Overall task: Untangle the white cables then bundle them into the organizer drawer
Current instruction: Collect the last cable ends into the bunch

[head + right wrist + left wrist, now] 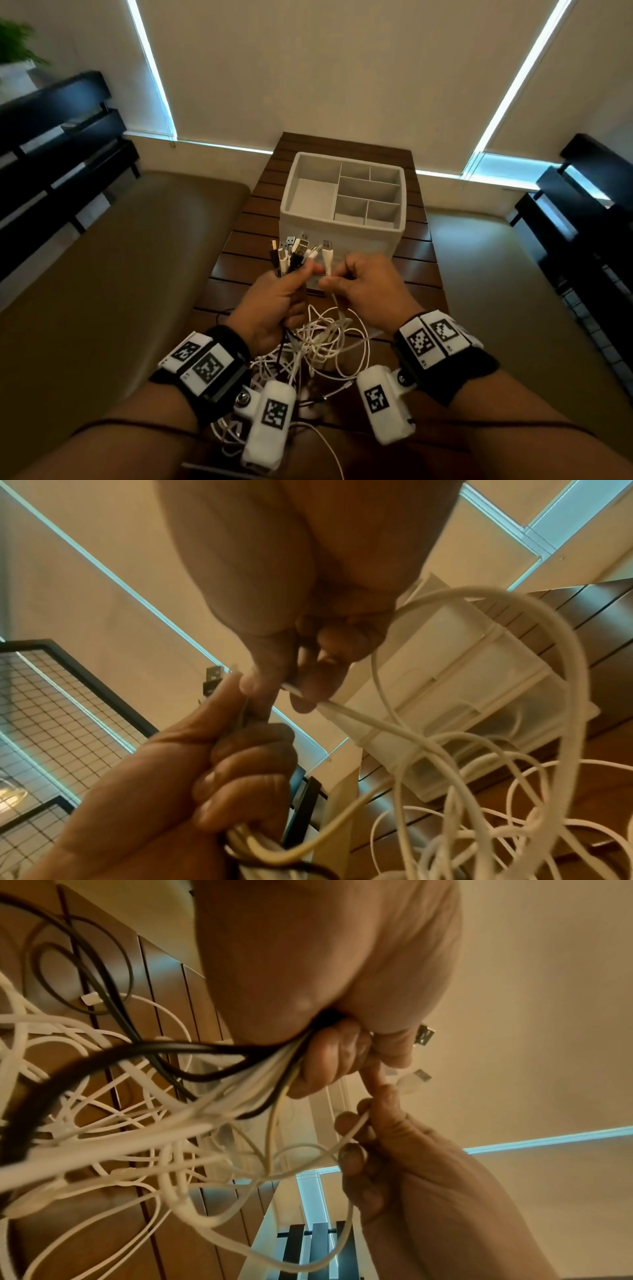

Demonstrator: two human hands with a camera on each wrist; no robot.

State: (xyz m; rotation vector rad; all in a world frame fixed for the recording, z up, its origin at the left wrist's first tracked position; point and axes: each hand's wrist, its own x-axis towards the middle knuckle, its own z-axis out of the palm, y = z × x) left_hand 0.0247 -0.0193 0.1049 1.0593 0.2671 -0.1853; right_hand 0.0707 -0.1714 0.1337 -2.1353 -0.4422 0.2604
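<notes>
My left hand (277,298) grips a bunch of white and black cables just below their USB plugs (294,248), which stick up in a cluster. Beside it my right hand (356,287) pinches a single white cable (327,263) under its plug. Both hands are raised above the table and nearly touch. The rest of the cables hang down in a tangled heap (318,346) between my wrists. In the left wrist view the gripped strands (267,1066) fan out of my fist. In the right wrist view the pinched cable (346,712) leaves my fingertips. The grey organizer drawer (342,195) stands just beyond.
The slatted wooden table (246,233) is narrow, with beige cushions (120,274) on both sides. Dark shelving (54,144) stands at the left and dark furniture (582,212) at the right. Blinds cover the wall behind. The organizer has several compartments with nothing in them.
</notes>
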